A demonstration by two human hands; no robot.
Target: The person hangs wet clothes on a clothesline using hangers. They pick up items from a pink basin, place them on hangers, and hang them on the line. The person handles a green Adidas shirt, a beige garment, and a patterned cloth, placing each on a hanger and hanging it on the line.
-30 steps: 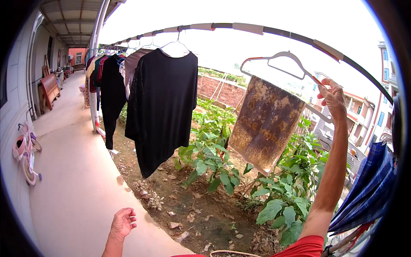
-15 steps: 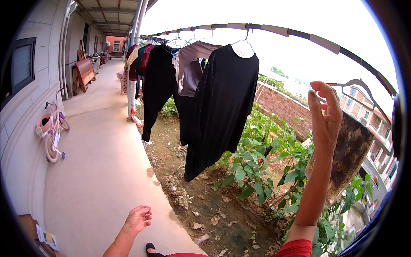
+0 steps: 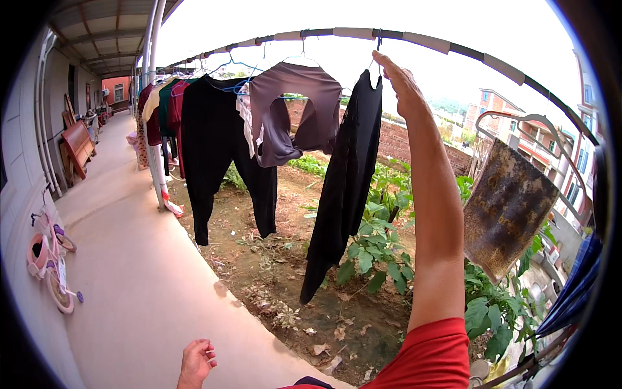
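My right hand [image 3: 403, 87] is raised to the bar, its fingers at the hook of a clothes hanger [image 3: 378, 43] and seemingly closed round it. From that hanger a black long-sleeved top [image 3: 346, 188] hangs nearly edge-on, with its lower end narrowing down over the soil. Low in front of me, my left hand [image 3: 196, 363] is above the walkway, its fingers loosely bent and holding nothing. To the left of the black top, a grey-mauve garment [image 3: 291, 84] hangs with a wide gap in its middle. Beside it are black trousers [image 3: 207, 142].
A long padded bar [image 3: 363, 32] curves overhead, with more clothes [image 3: 170, 104] farther left. On the right, a stained brown cloth [image 3: 512, 201] hangs near a grey hanger [image 3: 551, 129]. A white post [image 3: 155, 129], leafy plants [image 3: 382, 220] and a pink child's bicycle [image 3: 55, 259] border the walkway [image 3: 142, 259].
My right hand has moved left from near the grey hanger to the black top's hanger. The top has turned from broadside to nearly edge-on. The view has shifted.
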